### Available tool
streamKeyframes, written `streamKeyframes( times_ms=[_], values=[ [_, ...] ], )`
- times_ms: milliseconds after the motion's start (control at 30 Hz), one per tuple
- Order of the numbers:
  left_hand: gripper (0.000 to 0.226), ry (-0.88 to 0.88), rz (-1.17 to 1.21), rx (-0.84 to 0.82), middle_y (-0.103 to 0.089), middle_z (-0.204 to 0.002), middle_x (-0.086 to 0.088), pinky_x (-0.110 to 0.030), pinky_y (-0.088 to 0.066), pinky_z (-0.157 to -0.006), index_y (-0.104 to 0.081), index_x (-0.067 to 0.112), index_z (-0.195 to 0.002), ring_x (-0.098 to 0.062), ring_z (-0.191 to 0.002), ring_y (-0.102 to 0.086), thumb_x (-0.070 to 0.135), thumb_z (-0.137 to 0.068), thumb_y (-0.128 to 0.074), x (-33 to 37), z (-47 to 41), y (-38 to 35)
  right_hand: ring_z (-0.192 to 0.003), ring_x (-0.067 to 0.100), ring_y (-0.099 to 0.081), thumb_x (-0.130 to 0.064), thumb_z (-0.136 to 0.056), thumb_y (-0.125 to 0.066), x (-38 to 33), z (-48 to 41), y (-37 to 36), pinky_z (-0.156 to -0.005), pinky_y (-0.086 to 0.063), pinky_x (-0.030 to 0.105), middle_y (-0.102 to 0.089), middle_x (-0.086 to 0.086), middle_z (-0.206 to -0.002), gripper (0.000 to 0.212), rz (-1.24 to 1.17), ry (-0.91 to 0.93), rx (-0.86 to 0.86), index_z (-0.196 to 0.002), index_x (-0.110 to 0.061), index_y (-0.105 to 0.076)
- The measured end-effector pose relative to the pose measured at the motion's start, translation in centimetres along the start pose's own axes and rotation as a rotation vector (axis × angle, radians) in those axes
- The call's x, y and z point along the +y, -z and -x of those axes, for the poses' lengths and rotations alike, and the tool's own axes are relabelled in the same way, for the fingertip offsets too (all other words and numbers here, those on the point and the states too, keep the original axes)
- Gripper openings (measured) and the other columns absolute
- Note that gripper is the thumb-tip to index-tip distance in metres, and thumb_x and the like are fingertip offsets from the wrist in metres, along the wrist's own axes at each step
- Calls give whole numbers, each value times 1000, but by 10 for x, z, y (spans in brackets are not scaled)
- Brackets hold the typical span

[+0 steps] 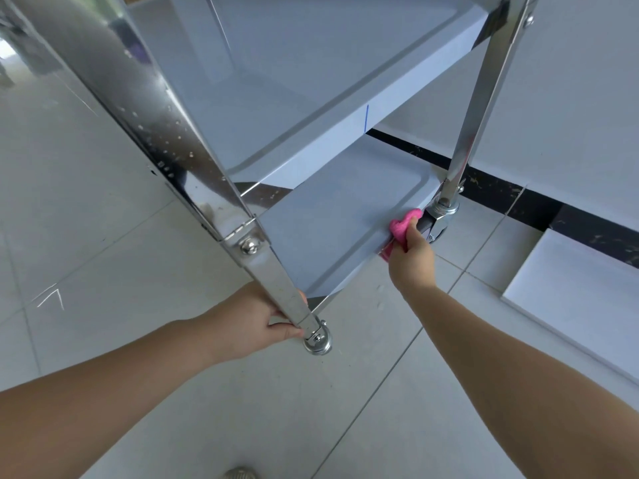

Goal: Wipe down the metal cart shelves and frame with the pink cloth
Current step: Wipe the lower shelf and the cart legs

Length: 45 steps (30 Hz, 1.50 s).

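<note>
Single head-worn wide-angle view, looking steeply down, close over the cart's lower shelf (332,216), floor (103,209) beyond

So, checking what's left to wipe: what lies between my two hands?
In the head view, just the bare front edge of the bottom shelf runs between the left hand, gripping the leg, and the right hand, holding the cloth.

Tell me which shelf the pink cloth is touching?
The bottom shelf, the lowest one. The right hand grips the pink cloth against its corner edge; the shelf above has nothing touching it.
</note>
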State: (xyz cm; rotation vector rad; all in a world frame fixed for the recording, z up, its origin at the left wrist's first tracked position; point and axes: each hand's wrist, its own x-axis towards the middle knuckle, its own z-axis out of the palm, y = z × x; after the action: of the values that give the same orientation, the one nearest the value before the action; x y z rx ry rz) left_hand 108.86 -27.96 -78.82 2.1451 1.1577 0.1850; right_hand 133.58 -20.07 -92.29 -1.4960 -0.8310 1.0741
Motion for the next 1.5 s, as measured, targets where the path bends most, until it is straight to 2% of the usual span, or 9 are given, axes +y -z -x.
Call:
streamKeyframes(
  times_ms=[267,400,767,967,1067,1200,1267,1367,1500],
  values=[
    [13,40,60,11,-66,-91,11,-7,-42,-83,-69,21,-92,6,-91,-59,16,-81,-73,0,1,-1,-86,13,-57,-12,-99,-38,4,47,-17,-94,-51,48,-56,-14,-85,59,35,50,-65,-150,-37,-20],
    [20,66,64,0,-65,-86,22,-9,-43,-85,-65,34,-87,7,-91,-60,17,-81,-73,-1,1,-1,-74,12,-53,-8,-98,-37,11,76,-26,-90,-54,45,-57,-6,-79,54,94,77,-123,-147,-32,-32],
    [33,50,89,24,-63,-79,33,-9,-44,-82,-61,41,-84,8,-87,-61,12,-78,-75,2,0,-2,-69,19,-59,-10,-100,-38,16,119,-33,-76,-54,47,-65,2,-77,28,159,117,-242,-114,-18,-60],
    [23,64,139,26,-69,-86,19,-24,-50,-90,-68,32,-87,2,-92,-64,13,-79,-75,-1,0,-4,-61,8,-52,-14,-101,-40,12,136,-28,-65,-49,29,-63,-11,-68,28,232,96,-389,-95,-29,-63],
    [23,40,173,3,-67,-86,22,-20,-48,-89,-68,33,-85,2,-93,-64,10,-81,-72,3,1,-3,-57,11,-46,-18,-99,-44,9,142,-25,-55,-44,29,-56,3,-57,23,410,154,-493,-97,-23,-66],
    [27,51,152,28,-67,-85,20,-30,-51,-90,-66,36,-83,-2,-91,-65,10,-80,-72,2,3,-4,-55,15,-38,-22,-96,-50,-5,136,-18,-52,-39,29,-46,14,-55,32,417,99,-568,-67,-15,-61],
    [26,64,146,38,-67,-83,20,-32,-52,-91,-66,35,-83,-2,-90,-65,10,-80,-72,1,3,-5,-57,16,-42,-18,-94,-51,-15,128,-15,-52,-40,29,-50,21,-64,25,460,54,-645,-78,-9,-67],
    [25,87,142,32,-66,-81,22,-31,-52,-90,-65,34,-82,0,-88,-65,10,-81,-71,2,4,-6,-56,7,-48,-15,-93,-57,-24,118,-11,-51,-39,16,-57,-10,-61,22,450,-5,-711,-103,-25,-74],
    [23,91,136,26,-64,-76,21,-20,-47,-82,-63,34,-77,3,-83,-63,13,-83,-68,7,6,-8,-53,-5,-50,-6,-89,-62,-35,113,-8,-48,-38,10,-63,-22,-62,30,403,-57,-790,-110,-25,-72]
  ],
)
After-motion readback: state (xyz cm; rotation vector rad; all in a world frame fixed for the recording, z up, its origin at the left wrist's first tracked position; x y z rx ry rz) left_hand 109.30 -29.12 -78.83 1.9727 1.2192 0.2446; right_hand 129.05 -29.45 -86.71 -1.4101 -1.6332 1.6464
